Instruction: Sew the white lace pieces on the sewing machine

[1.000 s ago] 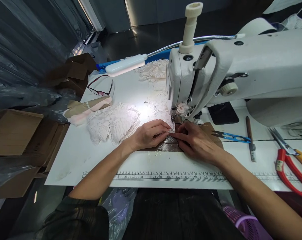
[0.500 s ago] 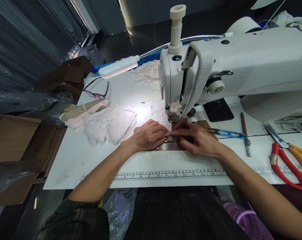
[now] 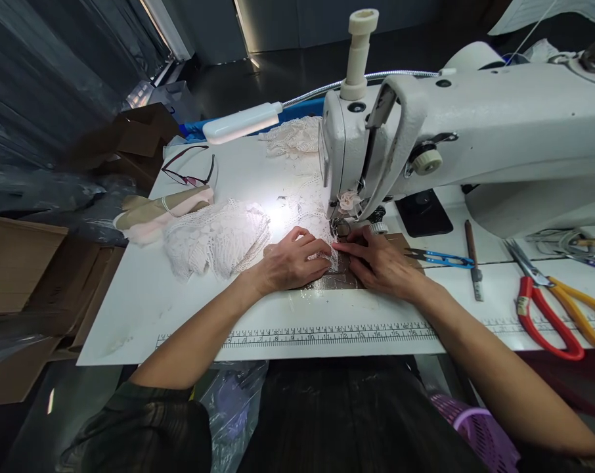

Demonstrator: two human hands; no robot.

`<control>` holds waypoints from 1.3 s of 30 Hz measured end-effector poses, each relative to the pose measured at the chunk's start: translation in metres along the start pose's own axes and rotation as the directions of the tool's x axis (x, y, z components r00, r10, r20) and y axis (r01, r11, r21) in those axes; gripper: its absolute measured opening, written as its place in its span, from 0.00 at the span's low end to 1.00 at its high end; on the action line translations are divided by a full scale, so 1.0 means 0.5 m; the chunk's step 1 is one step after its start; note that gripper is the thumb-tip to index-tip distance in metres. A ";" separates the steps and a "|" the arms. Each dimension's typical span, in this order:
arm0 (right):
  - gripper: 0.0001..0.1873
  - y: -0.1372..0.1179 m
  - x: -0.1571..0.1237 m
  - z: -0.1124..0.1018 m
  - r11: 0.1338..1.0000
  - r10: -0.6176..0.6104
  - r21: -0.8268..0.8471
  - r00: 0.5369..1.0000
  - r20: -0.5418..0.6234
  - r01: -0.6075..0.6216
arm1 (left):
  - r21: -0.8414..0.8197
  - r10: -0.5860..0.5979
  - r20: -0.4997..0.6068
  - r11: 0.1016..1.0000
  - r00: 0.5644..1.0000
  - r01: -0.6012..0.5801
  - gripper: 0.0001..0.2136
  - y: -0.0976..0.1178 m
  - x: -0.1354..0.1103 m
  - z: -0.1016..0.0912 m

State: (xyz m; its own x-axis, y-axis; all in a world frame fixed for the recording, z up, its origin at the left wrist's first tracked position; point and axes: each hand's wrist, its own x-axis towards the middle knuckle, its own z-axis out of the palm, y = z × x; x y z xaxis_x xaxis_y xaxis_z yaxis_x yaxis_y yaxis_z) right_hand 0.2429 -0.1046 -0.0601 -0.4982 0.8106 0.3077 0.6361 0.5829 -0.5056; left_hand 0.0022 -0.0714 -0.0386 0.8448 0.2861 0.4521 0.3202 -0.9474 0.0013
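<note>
Under the needle of a white sewing machine (image 3: 469, 125), a piece of white lace (image 3: 333, 261) lies on the machine bed. My left hand (image 3: 295, 261) rests on it from the left, fingers bent and pressed together at its edge. From the right my right hand (image 3: 381, 263) pinches the lace edge, its index finger stretched toward the left fingertips. Both hands sit just in front of the presser foot (image 3: 337, 228). Their fingers hide part of the lace. More white lace (image 3: 219, 240) lies bunched to the left.
Blue thread snips (image 3: 445, 259), a brown pencil-like stick (image 3: 473, 256) and red-and-yellow-handled scissors (image 3: 544, 289) lie at right. Glasses (image 3: 189, 172) and a tied fabric roll (image 3: 164, 213) are at left. A lamp (image 3: 243, 123) hangs over the table; a printed ruler (image 3: 317, 336) runs along its front.
The view has shifted slightly. My right hand's fingers have drawn closer together at the lace edge, and my left fingers are a little more bent. The lace stays by the presser foot.
</note>
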 end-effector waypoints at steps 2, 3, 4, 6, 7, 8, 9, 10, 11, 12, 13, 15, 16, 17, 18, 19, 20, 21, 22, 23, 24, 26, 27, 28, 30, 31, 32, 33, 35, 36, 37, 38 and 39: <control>0.20 -0.001 0.000 -0.002 1.000 0.010 -0.004 1.000 0.008 -0.010 | -0.007 0.006 0.008 1.000 1.000 -0.006 0.05 0.001 0.000 0.001; 0.20 -0.002 0.001 -0.002 1.000 0.015 -0.004 1.000 0.012 -0.015 | -0.009 0.009 0.007 1.000 1.000 -0.009 0.06 0.002 0.000 0.002; 0.20 -0.002 0.001 -0.003 1.000 0.020 -0.003 1.000 0.015 -0.020 | -0.005 0.014 0.004 1.000 1.000 -0.014 0.06 0.002 0.000 0.002; 0.20 -0.003 0.002 -0.005 1.000 0.021 0.001 1.000 0.018 -0.021 | 0.013 0.028 0.002 1.000 1.000 -0.028 0.06 0.004 0.000 0.001; 0.20 -0.003 0.002 -0.006 1.000 0.015 0.004 1.000 0.021 -0.015 | 0.022 0.038 0.008 0.999 0.999 -0.038 0.07 0.005 0.001 -0.001; 0.20 -0.003 0.002 -0.007 1.000 0.004 0.008 1.000 0.026 -0.004 | 0.028 0.045 0.022 0.999 0.999 -0.046 0.07 0.006 0.001 -0.004; 0.20 -0.003 0.002 -0.008 1.000 -0.010 0.011 0.999 0.033 0.010 | 0.028 0.050 0.041 0.998 0.998 -0.051 0.07 0.007 0.002 -0.008; 0.20 -0.003 0.001 -0.009 1.000 -0.024 0.013 0.999 0.039 0.024 | 0.023 0.053 0.064 0.998 0.997 -0.055 0.07 0.009 0.003 -0.012; 0.20 -0.003 0.001 -0.009 0.999 -0.037 0.014 0.998 0.046 0.036 | 0.013 0.055 0.090 0.998 0.994 -0.056 0.07 0.010 0.005 -0.017; 0.20 -0.002 0.001 -0.010 0.999 -0.047 0.013 0.998 0.051 0.046 | 0.005 0.053 0.116 0.999 0.992 -0.054 0.07 0.012 0.008 -0.020; 0.20 -0.002 0.000 -0.009 0.999 -0.053 0.010 0.997 0.052 0.053 | 0.002 0.048 0.140 0.999 0.989 -0.049 0.08 0.014 0.010 -0.024; 0.20 0.000 0.000 -0.008 0.998 -0.061 -0.001 0.997 0.049 0.061 | 0.014 0.033 0.173 0.999 0.984 -0.036 0.09 0.017 0.017 -0.028; 0.20 0.000 0.000 -0.007 0.998 -0.064 -0.006 0.997 0.044 0.064 | 0.025 0.026 0.181 0.999 0.983 -0.031 0.09 0.018 0.020 -0.029; 0.19 0.001 -0.001 -0.006 0.998 -0.067 -0.008 0.997 0.036 0.067 | 0.034 0.020 0.184 0.999 0.983 -0.027 0.09 0.018 0.023 -0.029; 0.19 0.001 -0.001 -0.004 0.997 -0.071 -0.007 0.997 0.026 0.071 | 0.038 0.019 0.188 0.999 0.982 -0.026 0.08 0.018 0.026 -0.030; 0.19 0.001 -0.001 -0.004 0.997 -0.073 -0.006 0.997 0.017 0.073 | 0.039 0.017 0.193 0.999 0.981 -0.025 0.08 0.018 0.027 -0.030; 0.19 0.001 -0.001 -0.003 0.997 -0.074 -0.008 0.997 0.011 0.074 | 0.038 0.012 0.201 0.999 0.979 -0.021 0.08 0.018 0.028 -0.030; 0.19 0.000 -0.001 -0.002 0.997 -0.071 -0.014 0.997 0.008 0.071 | 0.036 0.007 0.214 0.999 0.977 -0.015 0.09 0.018 0.028 -0.031; 0.19 -0.001 -0.001 -0.002 0.998 -0.064 -0.023 0.998 0.008 0.064 | 0.033 -0.001 0.228 0.999 0.974 -0.007 0.09 0.018 0.027 -0.031; 0.19 -0.003 -0.001 -0.002 0.998 -0.055 -0.035 0.998 0.009 0.055 | 0.030 -0.009 0.243 1.000 0.970 0.002 0.09 0.018 0.026 -0.031; 0.20 -0.005 0.000 -0.001 0.998 -0.044 -0.049 0.999 0.010 0.045 | 0.027 -0.018 0.256 1.000 0.966 0.011 0.10 0.018 0.024 -0.032; 0.20 -0.009 0.002 0.000 0.997 -0.030 -0.077 1.000 0.004 0.030 | 0.021 -0.035 0.278 0.999 0.960 0.030 0.11 0.018 0.022 -0.033; 0.20 -0.010 0.003 0.001 0.995 -0.027 -0.092 1.000 -0.002 0.027 | 0.022 -0.046 0.284 0.999 0.958 0.042 0.11 0.017 0.021 -0.033; 0.20 -0.011 0.005 0.002 0.994 -0.026 -0.111 1.000 -0.009 0.025 | 0.023 -0.058 0.288 0.998 0.956 0.053 0.12 0.017 0.021 -0.033; 0.20 -0.013 0.008 0.006 0.988 -0.022 -0.153 0.999 -0.025 0.018 | 0.028 -0.074 0.300 0.997 0.951 0.069 0.13 0.016 0.021 -0.032; 0.20 -0.013 0.010 0.008 0.985 -0.022 -0.173 0.999 -0.033 0.016 | 0.032 -0.080 0.308 0.997 0.948 0.074 0.14 0.016 0.022 -0.032; 0.20 -0.013 0.012 0.009 0.981 -0.020 -0.192 0.999 -0.040 0.012 | 0.038 -0.088 0.313 0.996 0.946 0.080 0.14 0.016 0.022 -0.031; 0.21 -0.013 0.013 0.011 0.978 -0.018 -0.209 0.999 -0.046 0.008 | 0.046 -0.096 0.315 0.995 0.944 0.086 0.15 0.016 0.022 -0.031; 0.21 -0.013 0.015 0.012 0.973 -0.016 -0.230 0.999 -0.050 0.004 | 0.063 -0.117 0.304 0.993 0.945 0.102 0.16 0.017 0.021 -0.028; 0.21 -0.013 0.014 0.011 0.972 -0.015 -0.233 0.999 -0.048 0.003 | 0.071 -0.125 0.296 0.992 0.947 0.108 0.16 0.017 0.021 -0.026; 0.22 -0.013 0.014 0.010 0.974 -0.016 -0.228 0.999 -0.045 0.006 | 0.077 -0.130 0.288 0.991 0.949 0.112 0.17 0.017 0.019 -0.025; 0.22 -0.014 0.013 0.009 0.976 -0.024 -0.215 0.999 -0.041 0.015 | 0.080 -0.132 0.282 0.990 0.950 0.114 0.18 0.017 0.018 -0.023; 0.21 -0.014 0.013 0.007 0.980 -0.037 -0.198 0.999 -0.037 0.029 | 0.080 -0.133 0.280 0.990 0.951 0.115 0.18 0.017 0.017 -0.022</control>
State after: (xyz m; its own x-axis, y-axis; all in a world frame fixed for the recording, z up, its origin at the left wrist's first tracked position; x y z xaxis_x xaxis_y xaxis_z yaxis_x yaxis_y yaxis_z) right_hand 0.2330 -0.1040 -0.0574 -0.4992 0.7900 0.3559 0.7254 0.6057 -0.3271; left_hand 0.0074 -0.0786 -0.0252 0.8805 0.4383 0.1803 0.4485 -0.8936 -0.0180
